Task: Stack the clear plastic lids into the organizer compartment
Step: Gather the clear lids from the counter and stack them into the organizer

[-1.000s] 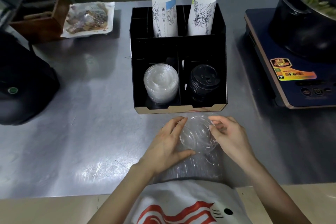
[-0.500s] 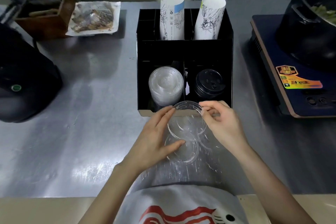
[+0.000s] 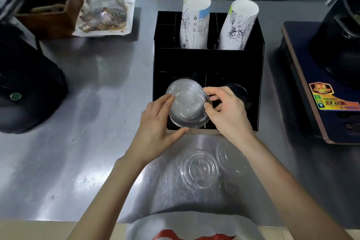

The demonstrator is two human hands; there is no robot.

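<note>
The left hand (image 3: 155, 124) and the right hand (image 3: 226, 111) pinch one clear lid (image 3: 188, 111) by opposite sides of its rim, fingers curled and thumbs below, so the thin plastic keeps its shape and can be steered level. The lid hangs tilted over the front-left compartment of the black organizer (image 3: 259, 87), partly overlapping the stack of clear lids (image 3: 181, 87) already there; it looks about to be seated on that stack, and holding both edges should let it nest squarely. The neighbouring front compartment holds dark lids (image 3: 238, 89), mostly hidden behind the right hand, and two paper cup stacks (image 3: 194, 23) stand in the rear compartments. More loose clear lids (image 3: 198, 169) wait on the steel table (image 3: 87, 142) on crinkled plastic wrap, just beside the forearms, within easy reach.
</note>
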